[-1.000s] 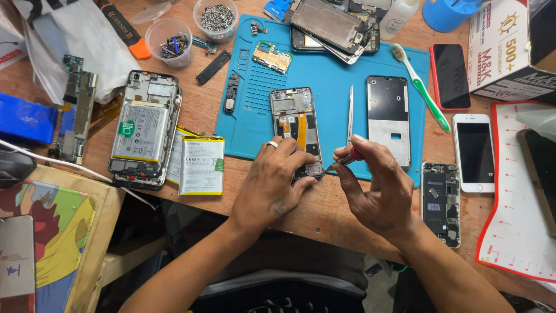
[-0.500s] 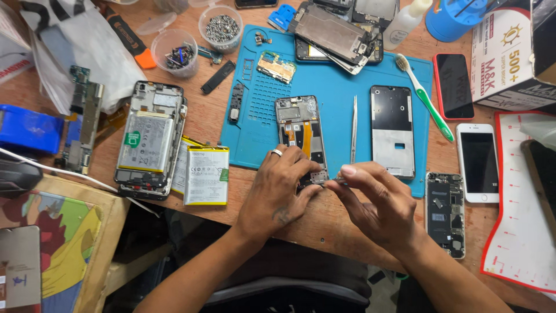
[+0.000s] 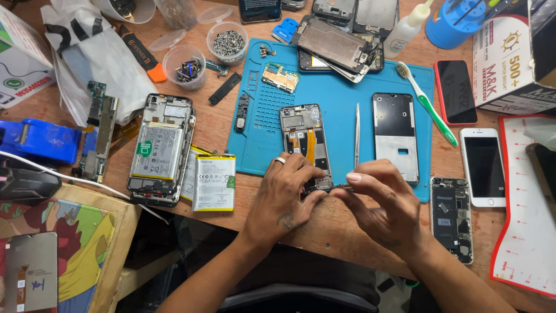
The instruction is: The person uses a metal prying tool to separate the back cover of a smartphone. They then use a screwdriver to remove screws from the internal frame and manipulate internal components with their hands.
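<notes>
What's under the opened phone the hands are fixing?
A blue repair mat lies under the opened phone. The left hand covers the phone's bottom end.

Bare blue mat lies open left of the opened phone; tweezers and a back frame crowd its right (tweezers nearest).

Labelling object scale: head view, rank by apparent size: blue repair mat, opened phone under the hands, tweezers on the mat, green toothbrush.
1. blue repair mat
2. opened phone
3. green toothbrush and tweezers: similar length, too close to rank.
</notes>
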